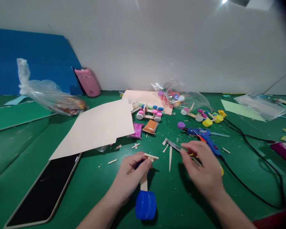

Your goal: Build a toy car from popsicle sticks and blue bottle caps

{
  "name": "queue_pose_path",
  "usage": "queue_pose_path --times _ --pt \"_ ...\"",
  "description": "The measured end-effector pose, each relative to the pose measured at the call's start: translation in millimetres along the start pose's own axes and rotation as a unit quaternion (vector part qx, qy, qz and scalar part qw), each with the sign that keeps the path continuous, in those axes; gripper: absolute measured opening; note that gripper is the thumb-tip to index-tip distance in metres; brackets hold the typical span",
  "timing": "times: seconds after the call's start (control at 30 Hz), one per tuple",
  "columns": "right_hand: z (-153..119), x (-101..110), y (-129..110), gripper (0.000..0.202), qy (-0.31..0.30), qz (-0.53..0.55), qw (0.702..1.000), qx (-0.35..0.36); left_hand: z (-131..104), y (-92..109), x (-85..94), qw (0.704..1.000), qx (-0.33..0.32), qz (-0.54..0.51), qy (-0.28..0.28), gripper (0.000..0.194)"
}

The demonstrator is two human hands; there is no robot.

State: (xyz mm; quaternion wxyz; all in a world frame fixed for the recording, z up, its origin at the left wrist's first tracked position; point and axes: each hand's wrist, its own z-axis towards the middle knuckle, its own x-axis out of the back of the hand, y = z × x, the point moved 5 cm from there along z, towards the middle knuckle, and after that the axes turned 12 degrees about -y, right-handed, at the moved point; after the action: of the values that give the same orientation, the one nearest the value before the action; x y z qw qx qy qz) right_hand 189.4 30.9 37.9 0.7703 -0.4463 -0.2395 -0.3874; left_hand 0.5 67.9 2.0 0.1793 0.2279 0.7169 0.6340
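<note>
My left hand (131,173) pinches a craft-stick piece, with a short wooden stick (152,156) lying crosswise at its top. From beneath my fingers a flat craft stick (144,183) runs down to a big blue bottle cap (146,205). More blue shows behind the fingers, partly hidden. My right hand (203,168) hovers over the table, its fingers bent and apart, seemingly holding nothing. Close by its fingertips lies the metal blade of what look like scissors (173,145); the rest passes beneath the hand. Thin wood slivers (170,159) lie by the blade.
A blue glue gun (208,138) with a black cord (240,183) lies right. Behind are small bottle-cap cars (149,114), clay packets (151,126) and a clear bag (181,97). Left are pale card (97,125), a phone (46,187) and a pink flask (88,82).
</note>
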Motion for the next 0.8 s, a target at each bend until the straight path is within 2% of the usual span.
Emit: queue_pose_path --times 0.07,0.17,0.23,0.33,0.5,0.6,0.73,0.8 --pt "0.0 19.8 39.9 0.020 0.003 -0.068 0.991 -0.113 0.3 -0.7 0.5 1.000 0.007 -0.006 0.002 0.020" --pt "-3.5 38.0 97.5 0.038 -0.078 -0.160 0.953 -0.246 0.8 -3.2 0.6 1.000 0.011 -0.029 0.003 0.018" --pt "-5.6 41.0 121.9 0.044 -0.127 -0.179 0.934 -0.284 1.2 -5.8 0.7 0.998 0.017 -0.064 0.006 0.016" --pt "-3.9 36.1 138.1 0.044 -0.161 -0.160 0.925 -0.306 1.4 -8.4 1.4 0.990 0.036 -0.134 0.016 0.014" --pt "6.9 34.5 148.6 0.028 -0.176 -0.109 0.919 -0.336 0.7 -5.9 1.0 0.978 0.054 -0.198 0.024 0.013" --pt "8.9 40.2 145.2 0.016 -0.184 -0.029 0.926 -0.330 1.2 -6.9 -0.4 0.975 0.056 -0.214 0.017 0.013" --pt "1.1 40.4 109.9 0.017 -0.227 0.161 0.920 -0.277 2.3 -11.8 -1.5 0.972 0.058 -0.227 0.010 0.014" --pt "-6.2 36.0 84.3 0.012 -0.229 0.332 0.872 -0.278 2.3 -13.7 -1.9 0.972 0.060 -0.226 0.006 0.015"
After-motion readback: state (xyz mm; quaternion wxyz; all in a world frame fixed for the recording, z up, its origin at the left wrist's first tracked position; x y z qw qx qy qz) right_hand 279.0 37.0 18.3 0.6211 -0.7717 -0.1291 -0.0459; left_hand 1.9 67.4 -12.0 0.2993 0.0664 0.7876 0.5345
